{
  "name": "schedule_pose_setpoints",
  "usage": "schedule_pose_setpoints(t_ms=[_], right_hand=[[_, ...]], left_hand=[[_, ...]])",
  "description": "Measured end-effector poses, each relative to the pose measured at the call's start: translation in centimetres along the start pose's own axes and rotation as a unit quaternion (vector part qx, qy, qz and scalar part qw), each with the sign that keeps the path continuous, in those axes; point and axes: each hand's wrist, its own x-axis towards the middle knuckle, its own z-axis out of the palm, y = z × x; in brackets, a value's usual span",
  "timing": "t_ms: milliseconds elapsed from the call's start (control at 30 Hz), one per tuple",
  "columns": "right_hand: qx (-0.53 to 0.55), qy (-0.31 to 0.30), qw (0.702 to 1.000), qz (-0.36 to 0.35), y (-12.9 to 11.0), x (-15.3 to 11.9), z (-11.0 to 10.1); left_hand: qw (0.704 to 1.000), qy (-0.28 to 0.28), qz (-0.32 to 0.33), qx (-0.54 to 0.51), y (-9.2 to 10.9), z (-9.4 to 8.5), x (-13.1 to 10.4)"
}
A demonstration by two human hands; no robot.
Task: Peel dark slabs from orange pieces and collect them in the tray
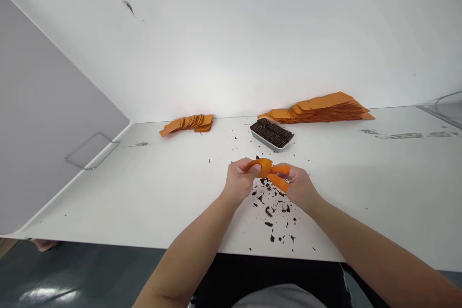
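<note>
Two-handed hold on a bent orange piece (pixel 265 167) above scattered dark scraps (pixel 268 211)

In the head view, the left hand (pixel 240 180) has its grip closed on the curled side of the bent orange piece, thumb laid over the surface, which seems to keep the curve under control. The right hand (pixel 301 185) has hold of the other side; its grip is partly open, with two orange bands and a gap between thumb and fingers. That spacing probably keeps the two bands apart. Whether the orange parts are all one item cannot be told. They are between the hands, above the near part of the white tabletop (pixel 162 192), so both grips can work from opposite sides.

Just beyond the hands, a shallow tray (pixel 265 143) holds thin dark strips (pixel 272 133) packed side by side, an arrangement that likely keeps them orderly and within reach. A short row of orange pieces (pixel 184 122) lies overlapped to the left; a larger stack of orange pieces (pixel 325 108) lies by the white back wall (pixel 216 57), partly behind the tray. The tray's position could hinder a straight reach to that stack's left end. The scraps, spread beneath and nearer than the hands, could cling to anything set down there. A bent wire frame (pixel 82 146) stands well apart at the far left, and grey smudges (pixel 406 135) mark the right side.
</note>
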Motion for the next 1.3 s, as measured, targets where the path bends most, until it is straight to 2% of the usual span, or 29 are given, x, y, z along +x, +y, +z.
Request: schedule_pose_setpoints(t_ms=[200,367,567,700,833,933,1033,1133,1233,1300], right_hand=[[-0.041,0.012,0.999,-0.033,-0.3,-0.1,-0.1],[-0.03,0.033,0.998,-0.046,0.3,0.0,-0.3],[-0.015,0.097,0.994,-0.042,0.3,0.2,-1.7],[-0.03,0.155,0.986,-0.058,-0.2,0.5,-3.0],[-0.077,0.189,0.978,-0.035,0.2,1.5,-4.5],[-0.13,0.191,0.972,-0.035,0.7,3.6,-5.9],[-0.265,0.182,0.945,-0.056,1.1,7.4,-7.3],[-0.404,0.122,0.903,-0.081,1.5,12.3,-8.3],[-0.447,0.051,0.889,-0.09,1.4,16.7,-9.0],[-0.471,0.0,0.878,-0.09,1.1,18.7,-9.5]], left_hand=[[1.0,-0.016,0.009,-0.001,0.0,0.0,-0.2],[0.999,-0.017,0.036,0.021,0.0,-0.1,-0.5],[0.997,-0.023,0.054,0.059,0.1,0.0,-0.8],[0.996,-0.033,0.043,0.064,0.1,0.0,-1.0],[0.995,-0.057,0.02,0.077,0.5,0.3,-1.3],[0.991,-0.089,0.003,0.103,0.7,0.8,-1.7],[0.983,-0.12,0.017,0.135,0.6,1.5,-2.3],[0.978,-0.137,0.039,0.154,0.3,2.1,-2.6],[0.974,-0.141,0.041,0.172,0.2,2.2,-2.7],[0.974,-0.136,0.042,0.177,0.2,2.0,-2.6]])
